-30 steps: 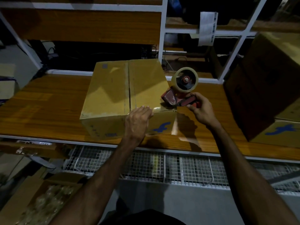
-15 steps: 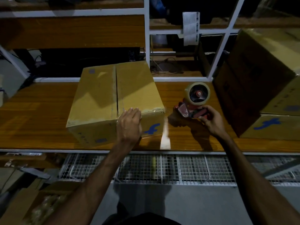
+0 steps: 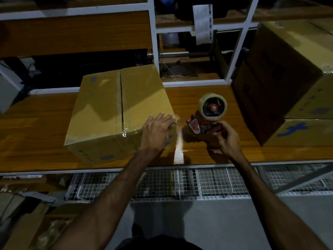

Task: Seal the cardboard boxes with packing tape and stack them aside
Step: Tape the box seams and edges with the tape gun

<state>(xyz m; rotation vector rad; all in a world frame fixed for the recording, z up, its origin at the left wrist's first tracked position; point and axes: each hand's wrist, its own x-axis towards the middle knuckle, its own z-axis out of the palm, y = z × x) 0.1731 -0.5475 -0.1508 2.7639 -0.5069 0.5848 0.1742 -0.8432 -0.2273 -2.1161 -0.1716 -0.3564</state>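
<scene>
A closed cardboard box [image 3: 115,109] stands on the wooden bench [image 3: 36,134], its two top flaps meeting at a middle seam. My left hand [image 3: 156,129] lies flat with spread fingers on the box's near right top corner, pressing clear tape there. A strip of tape [image 3: 178,147] hangs down past that corner to the bench. My right hand [image 3: 225,138] grips the handle of a red tape dispenser [image 3: 209,116], which rests on the bench right of the box with its tape roll upright.
Two large stacked cardboard boxes [image 3: 292,83] fill the right end of the bench. White shelf uprights [image 3: 153,38] rise behind. A wire mesh shelf [image 3: 180,183] runs below the bench edge. More cardboard [image 3: 23,230] lies on the floor at lower left.
My right hand has lowered the dispenser from the box's corner to the bench on the right. The tape strip has come free and hangs. My left hand slid right along the box's edge.
</scene>
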